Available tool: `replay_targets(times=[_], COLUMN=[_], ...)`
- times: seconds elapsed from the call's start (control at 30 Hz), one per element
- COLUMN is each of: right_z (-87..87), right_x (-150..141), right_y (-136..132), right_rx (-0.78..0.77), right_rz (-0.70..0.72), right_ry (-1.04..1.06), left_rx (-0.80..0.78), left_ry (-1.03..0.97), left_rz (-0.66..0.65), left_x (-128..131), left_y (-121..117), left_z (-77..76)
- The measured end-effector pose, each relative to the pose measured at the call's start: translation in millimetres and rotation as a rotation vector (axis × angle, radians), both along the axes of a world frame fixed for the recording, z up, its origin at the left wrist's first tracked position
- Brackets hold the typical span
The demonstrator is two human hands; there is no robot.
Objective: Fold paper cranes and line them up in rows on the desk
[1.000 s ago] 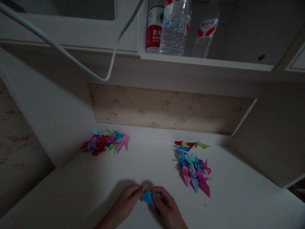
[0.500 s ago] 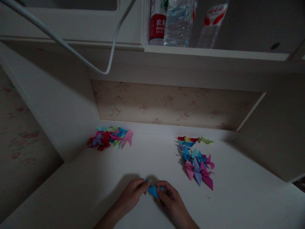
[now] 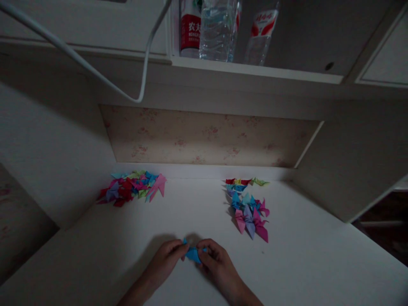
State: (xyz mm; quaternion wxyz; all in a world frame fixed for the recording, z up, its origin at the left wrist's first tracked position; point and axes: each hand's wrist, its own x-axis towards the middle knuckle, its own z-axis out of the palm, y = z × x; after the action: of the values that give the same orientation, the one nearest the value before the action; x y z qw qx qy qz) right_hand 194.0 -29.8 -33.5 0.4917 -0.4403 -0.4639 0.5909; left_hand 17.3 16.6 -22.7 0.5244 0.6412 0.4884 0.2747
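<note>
A small blue folded paper piece, an origami crane by its shape [image 3: 193, 255], is held between my two hands low in the view. My left hand [image 3: 168, 257] pinches its left end between thumb and fingers. On the other end, my right hand [image 3: 216, 262] closes with thumb and curled fingers, covering part of the paper. To the right lies a group of colourful paper cranes [image 3: 249, 216] in pink, purple, blue and red. Another heap of folded paper pieces [image 3: 127, 188] sits at the back left.
The white desk [image 3: 197, 212] runs back to a floral wall panel [image 3: 204, 136]. Overhead, a shelf holds plastic bottles [image 3: 214, 32]. A white bent tube [image 3: 105, 82] hangs across the upper left. Side panels [image 3: 344, 161] bound the desk.
The camera view has turned slightly right, so the scene sits further left. Both hands still hold the blue paper, with little change in their grip.
</note>
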Motion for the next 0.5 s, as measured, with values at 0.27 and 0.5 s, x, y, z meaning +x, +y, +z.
replay_targets(times=[0.27, 0.5], right_z=[1.3, -3.6], right_x=[0.0, 1.3], right_y=[0.3, 1.4], right_rx=[-0.019, -0.008], right_rz=[-0.003, 0.003], right_ry=[0.037, 0.019], left_rx=[0.008, 0.024], left_ry=[-0.023, -0.03], left_rz=[0.0, -0.016], left_x=[-0.7, -0.4], left_y=[0.9, 1.4], left_z=[-4.9, -8.9])
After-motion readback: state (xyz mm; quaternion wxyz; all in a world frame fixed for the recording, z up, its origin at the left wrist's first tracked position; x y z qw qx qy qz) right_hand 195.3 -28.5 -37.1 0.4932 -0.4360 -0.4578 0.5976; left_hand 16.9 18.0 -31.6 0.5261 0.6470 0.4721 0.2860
